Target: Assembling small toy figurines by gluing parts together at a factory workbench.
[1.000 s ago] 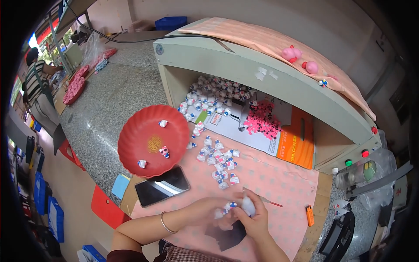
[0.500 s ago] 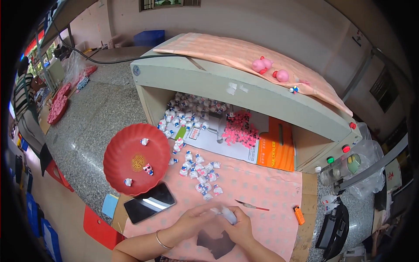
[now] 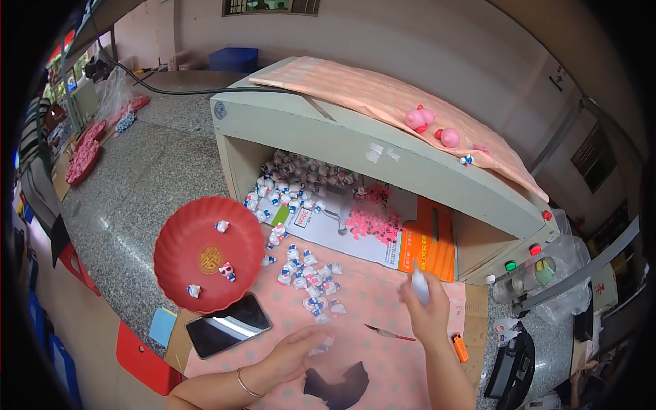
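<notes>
My left hand [image 3: 295, 352], a bangle on its wrist, is closed around a small white figurine [image 3: 324, 344], mostly hidden by the fingers and slightly blurred. Farther right, my right hand [image 3: 432, 316] grips a small white squeeze bottle [image 3: 419, 287] whose thin nozzle points up. Between the hands and beyond them lies a loose group of white, blue and pink figurines [image 3: 311, 277] on the pink dotted cloth [image 3: 369, 311]. A thin brush-like tool [image 3: 389, 332] with a red handle rests between the two hands. Close to my left hand is a dark, ragged patch [image 3: 336, 387].
A red scalloped bowl [image 3: 174, 273] with several figurines stands at left, beside a black phone [image 3: 227, 324]. Ahead, an open-fronted box [image 3: 294, 113] shelters more figurines [image 3: 301, 174] and a pile of small pink pieces [image 3: 374, 217]. An orange lighter [image 3: 460, 348] lies at right.
My hands were together half a second ago and are now apart. The right has moved up and right with the squeeze bottle; the left stays low with the figurine.
</notes>
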A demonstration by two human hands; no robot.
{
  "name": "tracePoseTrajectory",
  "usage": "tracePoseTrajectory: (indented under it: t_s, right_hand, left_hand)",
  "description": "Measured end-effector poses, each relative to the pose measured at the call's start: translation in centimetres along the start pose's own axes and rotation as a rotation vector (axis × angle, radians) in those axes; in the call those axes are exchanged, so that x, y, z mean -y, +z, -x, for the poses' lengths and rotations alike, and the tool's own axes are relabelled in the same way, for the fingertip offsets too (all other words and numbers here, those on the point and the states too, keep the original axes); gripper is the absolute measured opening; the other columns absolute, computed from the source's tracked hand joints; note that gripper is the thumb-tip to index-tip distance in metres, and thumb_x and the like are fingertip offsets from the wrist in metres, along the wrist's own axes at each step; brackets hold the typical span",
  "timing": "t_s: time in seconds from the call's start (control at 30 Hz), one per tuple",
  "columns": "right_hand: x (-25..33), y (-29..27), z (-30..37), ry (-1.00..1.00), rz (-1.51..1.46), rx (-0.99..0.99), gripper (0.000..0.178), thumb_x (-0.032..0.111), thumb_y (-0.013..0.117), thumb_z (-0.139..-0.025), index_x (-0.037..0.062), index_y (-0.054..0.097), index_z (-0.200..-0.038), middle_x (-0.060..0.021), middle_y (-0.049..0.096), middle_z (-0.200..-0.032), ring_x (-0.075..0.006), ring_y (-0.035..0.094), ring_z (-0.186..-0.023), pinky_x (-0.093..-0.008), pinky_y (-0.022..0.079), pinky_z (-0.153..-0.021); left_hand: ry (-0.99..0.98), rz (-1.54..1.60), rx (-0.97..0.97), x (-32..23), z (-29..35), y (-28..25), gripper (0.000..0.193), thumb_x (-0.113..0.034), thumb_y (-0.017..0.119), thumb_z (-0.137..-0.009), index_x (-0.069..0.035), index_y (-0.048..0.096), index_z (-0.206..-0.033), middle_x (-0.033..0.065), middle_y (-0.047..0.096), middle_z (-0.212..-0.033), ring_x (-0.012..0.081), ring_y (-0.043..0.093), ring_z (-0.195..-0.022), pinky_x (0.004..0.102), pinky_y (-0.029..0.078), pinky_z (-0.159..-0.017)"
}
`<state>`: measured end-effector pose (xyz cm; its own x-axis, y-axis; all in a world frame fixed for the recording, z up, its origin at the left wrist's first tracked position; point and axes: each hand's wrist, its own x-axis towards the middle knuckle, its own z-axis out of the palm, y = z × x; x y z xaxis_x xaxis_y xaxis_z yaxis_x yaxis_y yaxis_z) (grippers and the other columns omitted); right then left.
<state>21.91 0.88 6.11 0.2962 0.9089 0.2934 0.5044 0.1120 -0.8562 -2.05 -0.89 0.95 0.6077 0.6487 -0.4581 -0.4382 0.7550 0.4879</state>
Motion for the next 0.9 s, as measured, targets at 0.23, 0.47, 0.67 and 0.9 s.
tracePoseTrajectory:
  t_s: [0.23,0.47,0.67,0.9]
  right_hand:
    - [-5.1,6.8,-16.7,-0.316,0.28,0.038,0.04,0.021,0.052,-0.08,0.0027,0.044,-0.115,-0.0244,0.05,-0.107,-0.0407,0.045,-0.1,-0.0395,0.038,-0.083]
    - [-6.0,8.0,-19.6,-0.178,0.303,0.464,0.043,0.02,0.052,-0.08,0.0052,0.042,-0.119,-0.0194,0.041,-0.123,-0.0317,0.039,-0.114,-0.0341,0.032,-0.093]
    - [-7.9,6.5,-15.9,-0.338,0.349,0.515,0.038,0.017,0.055,-0.079,0.0049,0.048,-0.114,-0.0161,0.044,-0.122,-0.0296,0.034,-0.12,-0.0372,0.026,-0.099]
    - [-7.6,6.4,-13.0,-0.321,0.365,0.551,0.037,0.016,0.054,-0.08,0.0042,0.047,-0.115,-0.0145,0.041,-0.125,-0.0282,0.029,-0.123,-0.0367,0.024,-0.1]
  left_hand:
    - [0.004,0.029,-0.002,-2.1,0.9,-1.2,0.024,-0.017,0.051,-0.085,-0.007,0.053,-0.106,0.0066,0.057,-0.097,0.0112,0.052,-0.078,0.0231,0.042,-0.064]
    - [-0.026,0.047,-0.01,-4.1,-1.0,-2.6,0.022,-0.017,0.05,-0.085,-0.008,0.053,-0.106,0.0066,0.056,-0.1,0.0108,0.051,-0.081,0.0227,0.041,-0.066]
    - [-0.064,0.013,0.024,-4.7,-2.1,-3.4,0.023,-0.018,0.048,-0.086,-0.009,0.053,-0.106,0.0072,0.056,-0.103,0.0095,0.051,-0.081,0.0227,0.04,-0.066]
    - [-0.085,0.06,0.01,-3.5,-3.5,-4.0,0.021,-0.016,0.05,-0.085,-0.007,0.056,-0.104,0.0021,0.057,-0.097,0.0119,0.054,-0.081,0.0231,0.043,-0.061]
